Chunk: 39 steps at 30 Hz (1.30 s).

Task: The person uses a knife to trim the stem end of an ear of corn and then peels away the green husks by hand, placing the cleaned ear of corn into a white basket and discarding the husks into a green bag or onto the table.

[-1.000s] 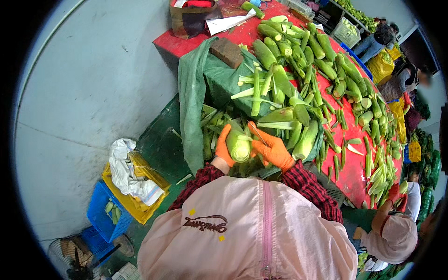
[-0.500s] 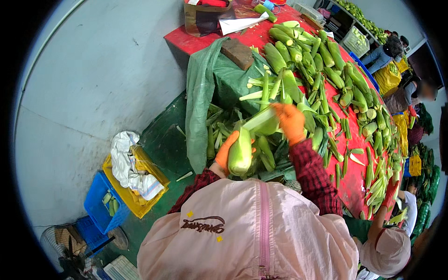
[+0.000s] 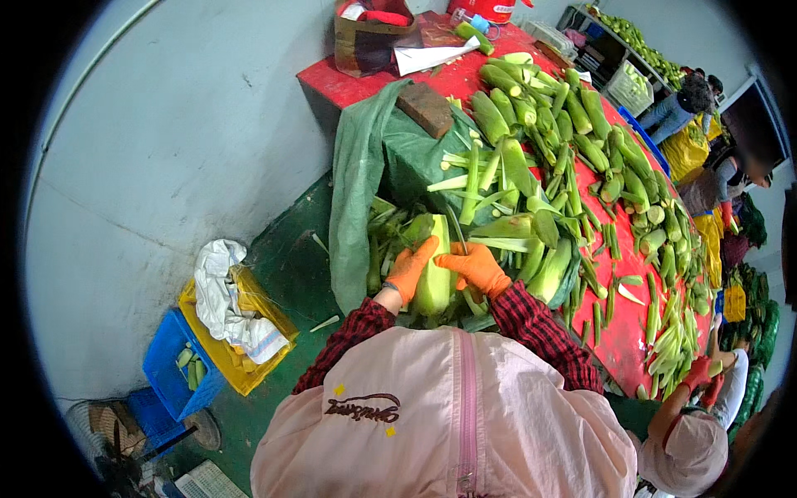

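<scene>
Head view: left hand (image 3: 411, 270) has its grip clamped on a pale green corn ear (image 3: 432, 286), held lengthwise before the chest, over the green sack (image 3: 357, 199). Right hand (image 3: 475, 267), just beside the ear, closed round a thin tool (image 3: 456, 228), probably a blade, partly hidden. Husked-off leaves and more ears cover the red worktop (image 3: 628, 332) to the right.

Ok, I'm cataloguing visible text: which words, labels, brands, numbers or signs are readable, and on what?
Pink fabric garment: dark brown script lettering beside small yellow stars; wording not copied here.
Red rounded container at the picture's top edge: pale printing, too small to read.
Nothing else legible.
</scene>
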Tool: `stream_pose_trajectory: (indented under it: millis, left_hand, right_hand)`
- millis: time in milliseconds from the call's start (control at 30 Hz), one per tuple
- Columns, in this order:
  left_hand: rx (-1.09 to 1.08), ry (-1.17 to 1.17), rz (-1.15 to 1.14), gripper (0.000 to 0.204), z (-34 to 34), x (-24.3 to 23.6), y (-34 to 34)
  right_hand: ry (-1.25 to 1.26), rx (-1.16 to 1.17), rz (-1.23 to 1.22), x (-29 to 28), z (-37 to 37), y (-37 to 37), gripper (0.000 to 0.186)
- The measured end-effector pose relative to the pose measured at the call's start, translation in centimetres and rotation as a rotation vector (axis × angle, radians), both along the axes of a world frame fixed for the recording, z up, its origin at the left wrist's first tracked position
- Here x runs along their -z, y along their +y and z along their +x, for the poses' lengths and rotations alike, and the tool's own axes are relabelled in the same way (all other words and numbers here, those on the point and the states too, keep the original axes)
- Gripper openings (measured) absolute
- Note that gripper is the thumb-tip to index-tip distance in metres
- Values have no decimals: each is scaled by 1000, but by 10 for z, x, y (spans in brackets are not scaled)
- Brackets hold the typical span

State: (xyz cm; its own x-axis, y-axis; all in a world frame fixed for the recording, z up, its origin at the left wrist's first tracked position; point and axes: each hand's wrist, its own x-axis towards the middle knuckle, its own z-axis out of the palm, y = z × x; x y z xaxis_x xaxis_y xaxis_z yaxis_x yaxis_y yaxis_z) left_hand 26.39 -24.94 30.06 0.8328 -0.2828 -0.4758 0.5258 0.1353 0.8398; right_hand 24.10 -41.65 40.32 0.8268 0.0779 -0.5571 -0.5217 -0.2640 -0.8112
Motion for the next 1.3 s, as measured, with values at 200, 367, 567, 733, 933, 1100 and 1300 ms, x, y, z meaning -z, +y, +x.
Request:
stream_pose_trajectory:
  millis: [200,367,567,733,933,1100,1300]
  left_hand:
    - [44,-95,-122,50,-9,-27,-10]
    - [129,-125,-163,50,-5,-32,-12]
    - [149,-157,-98,53,2,-24,-10]
    - [27,-350,-80,58,0,-20,-29]
    - [74,-276,-125,50,10,-20,-15]
    - [1,-226,-409,51,5,-5,-2]
    - [52,-70,-731,64,-1,-15,14]
  right_hand:
    - [-20,67,40,4,-9,-11,27]
    - [-103,232,72,25,-9,-15,13]
    - [-26,381,280,36,-9,-29,10]
    - [29,389,334,34,-11,-24,11]
    - [-11,273,398,11,-12,-21,12]
    - [-62,325,324,12,-1,-58,15]
    - [-191,216,-307,24,20,-63,44]
